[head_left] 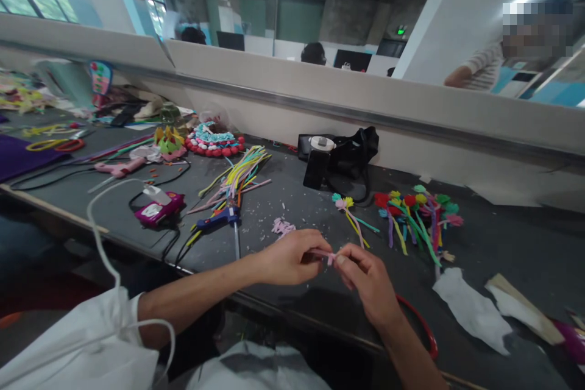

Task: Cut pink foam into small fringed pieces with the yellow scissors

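Observation:
Over the near edge of the dark table, my left hand (296, 258) pinches a thin pink pipe cleaner (321, 252). The fingertips of my right hand (364, 273) are closed on its other end, where a short pink bit is bent or joined across it; which of the two I cannot tell. Just behind my left hand lies a small pile of cut pink pieces (283, 227). Farther back on the right are three small pipe-cleaner flowers (343, 202) with stems. A red loop-shaped handle (429, 336) shows partly beneath my right forearm.
Left of my hands lie a blue glue gun (219, 218), a bundle of pipe cleaners (244, 172) and a purple power strip (159, 210). Many colourful flowers (415, 210) and white tissue (473, 308) are on the right. A phone (316, 169) stands before a black bag (359, 152).

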`<state>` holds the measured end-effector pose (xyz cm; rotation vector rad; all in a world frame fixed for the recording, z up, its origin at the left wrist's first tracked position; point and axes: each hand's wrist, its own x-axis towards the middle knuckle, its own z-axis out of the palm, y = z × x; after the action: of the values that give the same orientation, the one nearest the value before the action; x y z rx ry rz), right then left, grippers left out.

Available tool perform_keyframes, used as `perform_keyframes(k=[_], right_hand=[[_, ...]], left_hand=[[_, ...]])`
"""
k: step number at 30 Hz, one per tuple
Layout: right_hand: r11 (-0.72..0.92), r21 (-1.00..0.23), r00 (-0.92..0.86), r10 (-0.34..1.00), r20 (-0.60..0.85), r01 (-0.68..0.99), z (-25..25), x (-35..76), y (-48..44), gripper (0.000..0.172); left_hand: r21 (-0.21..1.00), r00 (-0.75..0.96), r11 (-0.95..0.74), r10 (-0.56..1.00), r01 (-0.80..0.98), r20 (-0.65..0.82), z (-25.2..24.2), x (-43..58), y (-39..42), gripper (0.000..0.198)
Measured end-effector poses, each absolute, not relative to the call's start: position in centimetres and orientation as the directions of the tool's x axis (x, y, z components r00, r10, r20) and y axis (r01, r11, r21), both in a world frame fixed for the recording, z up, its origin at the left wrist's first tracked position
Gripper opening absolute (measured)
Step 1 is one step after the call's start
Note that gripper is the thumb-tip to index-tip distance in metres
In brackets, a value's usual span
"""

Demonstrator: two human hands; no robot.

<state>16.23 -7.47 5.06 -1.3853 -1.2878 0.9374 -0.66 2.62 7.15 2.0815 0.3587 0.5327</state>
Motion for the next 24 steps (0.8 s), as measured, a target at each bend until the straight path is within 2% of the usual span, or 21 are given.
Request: perform_keyframes(k=[2,4,7,10,12,14,17,20,24], right_hand=[[-0.006,-0.995,0.132,0.991,0.007,0.099,4.80,15.93,-7.39,0.025],[-0.020,-0.997,0.118,0.993,-0.012,0.071,4.54,15.65,-7.37,0.025],[-0.023,-0.998,0.107,0.994,-0.016,0.058,4.36,15.41,-7.45,0.025],[0.008,-0.995,0.111,0.994,0.019,0.097,4.52,15.41,-7.63,0.026],[0.050,-0.982,0.115,0.991,0.071,0.180,4.79,15.47,-7.76,0.024],[0.133,-0.928,0.103,0.978,0.179,0.347,5.04,15.54,-7.85,0.021],[0.314,-0.738,0.011,0.917,0.399,0.597,5.16,15.70,-7.78,0.017],[0.463,-0.564,-0.129,0.837,0.531,0.684,4.94,15.97,-7.53,0.013],[0.556,-0.445,-0.248,0.777,0.579,0.702,4.67,16.22,-7.33,0.012]], left_hand=[[0.679,0.839,-0.734,0.371,0.001,0.399,6.93,-0.76,2.45,0.017],[0.600,0.820,-0.799,0.320,-0.036,0.475,6.65,-0.83,2.36,0.018],[0.586,0.798,-0.808,0.311,-0.065,0.516,6.33,-0.86,2.30,0.021],[0.660,0.787,-0.749,0.373,-0.059,0.492,6.39,-0.81,2.13,0.020],[0.762,0.780,-0.646,0.459,-0.035,0.425,6.57,-0.74,1.98,0.019],[0.887,0.779,-0.462,0.552,-0.009,0.296,6.72,-0.65,1.88,0.020],[0.995,0.796,-0.084,0.605,0.058,0.005,6.80,-0.53,1.96,0.028],[0.962,0.804,0.224,0.538,0.154,-0.254,6.80,-0.46,2.30,0.031],[0.880,0.827,0.416,0.394,0.228,-0.401,6.82,-0.35,2.77,0.028]])
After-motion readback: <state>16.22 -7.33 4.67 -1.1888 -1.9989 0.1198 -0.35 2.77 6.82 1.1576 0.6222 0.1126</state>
